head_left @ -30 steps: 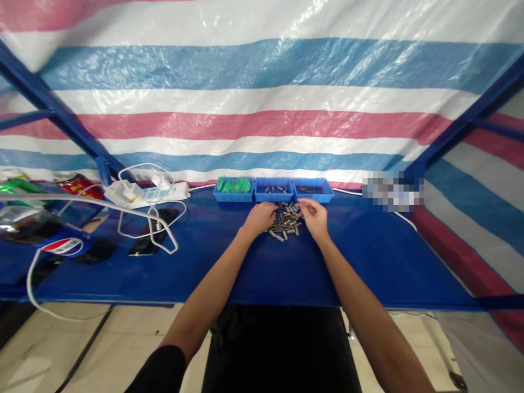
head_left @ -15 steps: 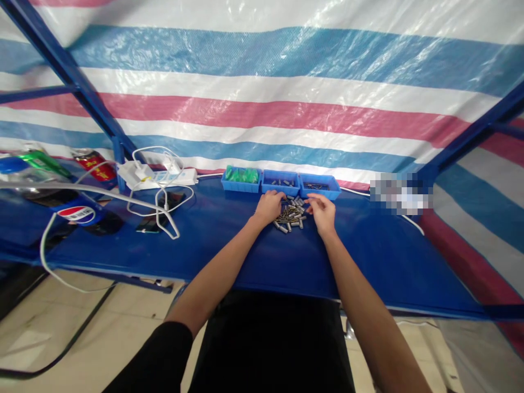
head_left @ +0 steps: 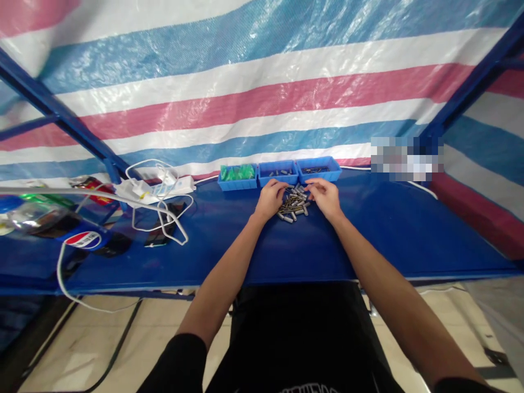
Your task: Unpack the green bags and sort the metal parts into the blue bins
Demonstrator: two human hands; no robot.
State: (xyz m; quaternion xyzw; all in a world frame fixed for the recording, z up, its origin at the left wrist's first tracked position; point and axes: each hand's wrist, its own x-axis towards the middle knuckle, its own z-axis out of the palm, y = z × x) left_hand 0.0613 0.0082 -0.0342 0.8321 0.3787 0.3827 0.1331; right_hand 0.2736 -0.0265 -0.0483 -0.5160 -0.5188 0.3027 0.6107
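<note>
Striped plastic sheeting, red, white and blue, glossy and creased, behind a blue desk. Left hand: at the left edge of the pile, fingers bent and bunched, their tips partly concealed; whether a part is gripped, cannot tell. Right hand: at the pile's right edge, fingers curled, thumb side toward the parts; a hold on any part, likewise impossible to tell. Pile of metal parts: on the desk between the hands, near side of the bins; short grey cylinders mixed with thin, brassy, darker pins, loosely heaped, lying at all angles, too small to count. Left bin: blue, holding green items of unclear form. Middle bin: blue, a few small grey pieces. Right bin: blue, thin dark pieces. Far right: one pixelated patch, contents unreadable. Left side: cola bottle on its side, power strip with white cables, dark flat device partly covered by cable, red can partly hidden.
</note>
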